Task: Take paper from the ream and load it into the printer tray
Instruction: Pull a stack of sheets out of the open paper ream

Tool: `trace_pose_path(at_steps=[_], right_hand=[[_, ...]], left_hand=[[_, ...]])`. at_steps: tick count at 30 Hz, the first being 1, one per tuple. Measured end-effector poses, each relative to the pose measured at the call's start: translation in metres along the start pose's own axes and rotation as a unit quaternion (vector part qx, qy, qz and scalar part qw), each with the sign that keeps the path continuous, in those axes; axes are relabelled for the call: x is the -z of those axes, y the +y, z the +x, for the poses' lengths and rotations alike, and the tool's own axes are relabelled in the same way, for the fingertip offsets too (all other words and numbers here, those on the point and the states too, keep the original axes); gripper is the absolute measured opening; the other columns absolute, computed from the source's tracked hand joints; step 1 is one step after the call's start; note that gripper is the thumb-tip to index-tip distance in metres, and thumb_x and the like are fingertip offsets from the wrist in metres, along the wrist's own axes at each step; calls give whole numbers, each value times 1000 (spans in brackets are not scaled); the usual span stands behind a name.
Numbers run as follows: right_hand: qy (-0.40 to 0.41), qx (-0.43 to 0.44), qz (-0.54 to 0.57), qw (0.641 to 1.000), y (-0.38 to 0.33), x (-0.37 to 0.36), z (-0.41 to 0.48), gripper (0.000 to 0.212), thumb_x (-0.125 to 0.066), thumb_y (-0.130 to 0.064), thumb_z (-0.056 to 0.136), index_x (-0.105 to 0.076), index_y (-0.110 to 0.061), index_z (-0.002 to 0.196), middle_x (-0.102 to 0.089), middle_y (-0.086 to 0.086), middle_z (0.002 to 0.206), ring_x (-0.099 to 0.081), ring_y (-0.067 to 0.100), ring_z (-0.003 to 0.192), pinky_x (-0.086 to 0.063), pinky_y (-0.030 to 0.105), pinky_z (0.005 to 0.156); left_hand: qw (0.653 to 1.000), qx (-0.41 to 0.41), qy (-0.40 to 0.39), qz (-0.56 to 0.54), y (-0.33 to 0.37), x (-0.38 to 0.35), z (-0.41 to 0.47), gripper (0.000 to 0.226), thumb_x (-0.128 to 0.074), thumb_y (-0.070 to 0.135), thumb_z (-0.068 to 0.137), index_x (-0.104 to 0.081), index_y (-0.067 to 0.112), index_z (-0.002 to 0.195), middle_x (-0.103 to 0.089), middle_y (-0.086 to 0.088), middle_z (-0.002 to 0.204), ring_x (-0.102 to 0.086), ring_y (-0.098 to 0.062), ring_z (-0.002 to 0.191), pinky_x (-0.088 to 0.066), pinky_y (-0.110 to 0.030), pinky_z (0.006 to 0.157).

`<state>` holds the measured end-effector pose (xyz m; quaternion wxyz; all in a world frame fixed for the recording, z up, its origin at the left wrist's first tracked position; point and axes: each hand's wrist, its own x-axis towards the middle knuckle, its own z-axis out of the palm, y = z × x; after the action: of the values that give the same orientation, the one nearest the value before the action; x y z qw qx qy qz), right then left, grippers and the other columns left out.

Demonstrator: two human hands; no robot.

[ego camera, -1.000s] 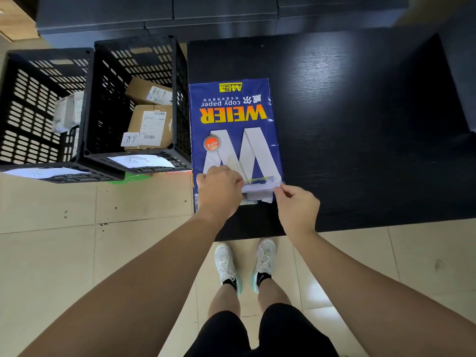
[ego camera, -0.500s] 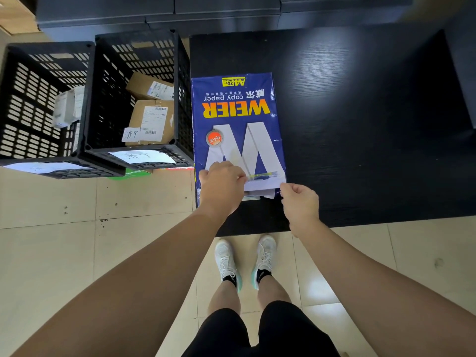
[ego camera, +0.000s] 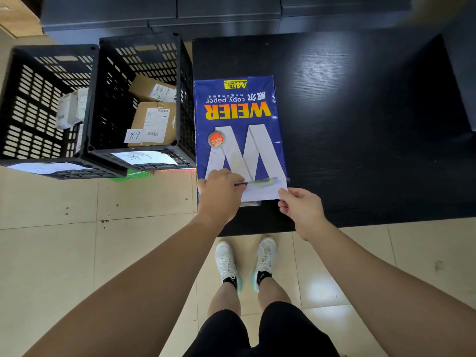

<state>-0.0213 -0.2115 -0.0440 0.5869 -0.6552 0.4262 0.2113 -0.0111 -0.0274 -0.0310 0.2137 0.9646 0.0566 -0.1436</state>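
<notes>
A blue ream of copy paper (ego camera: 237, 130) with yellow lettering and a big white W lies flat on the left part of a black table (ego camera: 360, 124). Its near end is torn open, and white sheets (ego camera: 262, 193) stick out toward me. My left hand (ego camera: 219, 191) rests on the near left corner of the ream, fingers curled over the wrapper edge. My right hand (ego camera: 301, 210) pinches the near right corner of the protruding sheets. No printer or tray is in view.
Two black slatted plastic crates (ego camera: 139, 104) stand on the tiled floor left of the table, holding cardboard parcels (ego camera: 152, 122) and paper labels. Dark cabinets (ego camera: 206, 16) run along the back. My feet in white shoes (ego camera: 244, 264) stand at the table's near edge.
The white sheets have slid a little further out of the ream's open end. My right hand has shifted slightly right and toward me with their corner; my left hand stays on the wrapper.
</notes>
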Motion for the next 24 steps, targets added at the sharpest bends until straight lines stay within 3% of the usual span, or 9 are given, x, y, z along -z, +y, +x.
trace_pose_path(at_steps=[4,7,9,11,14,16,19,22,24], right_hand=[[-12,-6,-7,1000,2,8,-2,12,-70,-16,88,-69,-10,98,-70,8,85,-64,15,76,-59,32,79],[-27,-7,-32,999,6,18,-6,2,-69,-16,89,-69,-15,88,-68,8,82,-63,15,76,-59,33,82],[-36,0,-47,998,13,25,-7,5,-68,-16,90,-69,-14,85,-68,8,80,-62,15,74,-60,34,84],[-47,-1,-67,997,22,31,-7,11,-68,-18,89,-72,-9,92,-69,8,78,-62,16,72,-59,38,85],[-69,-10,-77,995,32,35,-6,13,-69,-18,87,-72,-6,93,-72,12,85,-64,20,75,-58,41,86],[-85,-3,-88,992,31,34,-3,14,-71,-21,87,-72,-9,94,-75,9,95,-69,21,81,-59,40,87],[-101,16,-123,987,20,27,2,19,-69,-31,88,-72,-15,98,-77,1,100,-72,20,91,-59,39,87],[-100,44,-153,982,13,20,7,23,-69,-37,85,-72,-17,94,-77,1,97,-73,22,92,-60,43,85],[-102,48,-150,982,13,18,8,21,-69,-32,87,-69,-12,95,-77,7,98,-73,26,91,-61,46,84]], left_hand=[[998,37,28,-38,-11,3,-16,30,-61,33,92,-66,28,121,-62,5,121,-51,-20,117,-35,-39,97],[990,92,62,-87,-24,1,-36,35,-67,31,88,-62,27,122,-59,4,123,-50,-20,118,-36,-39,97],[976,126,87,-156,-32,-3,-48,36,-70,24,86,-59,22,119,-57,0,117,-53,-23,110,-42,-38,94],[943,185,99,-257,-36,-5,-57,31,-70,20,85,-53,15,112,-52,0,107,-55,-23,98,-46,-26,80],[867,329,52,-371,-35,-9,-59,30,-68,27,85,-46,12,101,-54,-1,88,-56,-24,79,-43,-27,60],[835,373,15,-404,-38,-15,-57,32,-66,33,83,-47,8,86,-50,-8,74,-49,-25,62,-38,-26,53],[829,381,-18,-409,-46,-21,-51,39,-67,40,78,-43,12,69,-38,-7,67,-42,-24,60,-30,-26,51],[820,383,-51,-422,-53,-21,-46,34,-71,38,80,-61,6,76,-56,-7,68,-53,-27,59,-39,-33,56],[829,363,-67,-421,-58,-23,-47,30,-70,30,84,-67,0,82,-66,-14,73,-56,-28,57,-45,-34,60]])
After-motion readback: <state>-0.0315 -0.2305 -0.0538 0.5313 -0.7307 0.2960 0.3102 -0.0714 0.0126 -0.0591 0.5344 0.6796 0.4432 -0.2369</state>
